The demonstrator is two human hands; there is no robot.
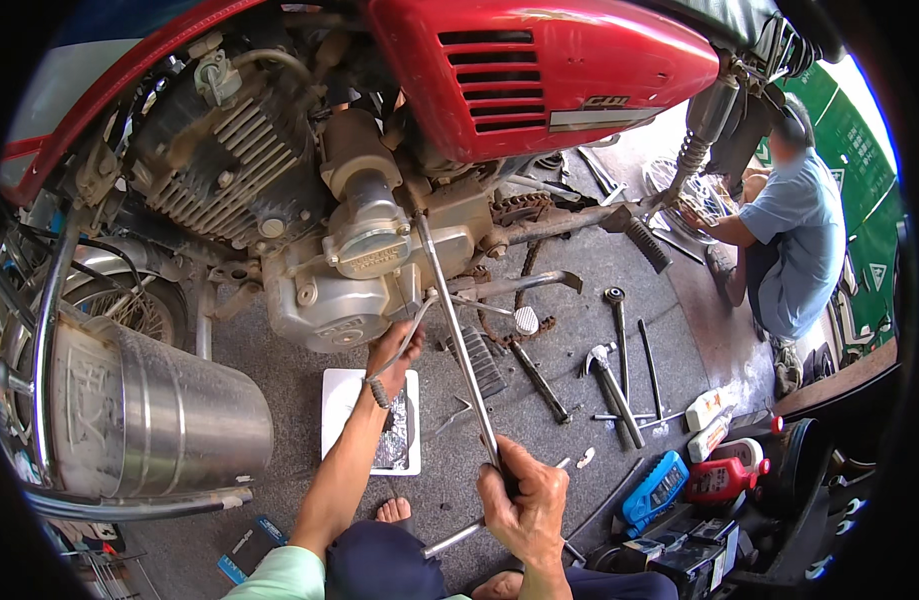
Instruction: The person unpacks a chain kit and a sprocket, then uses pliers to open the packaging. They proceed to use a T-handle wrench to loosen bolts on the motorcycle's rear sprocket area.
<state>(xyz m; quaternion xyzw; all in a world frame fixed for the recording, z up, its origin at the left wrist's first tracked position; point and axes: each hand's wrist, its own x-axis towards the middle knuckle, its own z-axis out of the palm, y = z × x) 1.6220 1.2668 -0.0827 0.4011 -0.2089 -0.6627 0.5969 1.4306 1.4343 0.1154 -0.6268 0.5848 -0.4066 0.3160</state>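
Observation:
A motorcycle engine (329, 295) with dusty grey metal casings hangs in front of me. My right hand (524, 500) is wrapped round the handle end of a long T-handle wrench (449, 295). Its shaft slants up to the engine beside the round cover (371, 240); the contact at the tip is hard to make out. Under the engine's lower edge, my left hand (394, 355) has curled fingers, and what they hold, if anything, is hidden. A thin grey cable (419, 318) passes by that hand, and a grey coil (379, 392) lies at the wrist.
A white tray (414, 462) with dark liquid lies below the engine. On the floor at right are a claw hammer (611, 390), a ratchet wrench (619, 325) and bottles (654, 490). A metal bucket-like cylinder (159, 405) stands left. Another person (794, 230) crouches far right.

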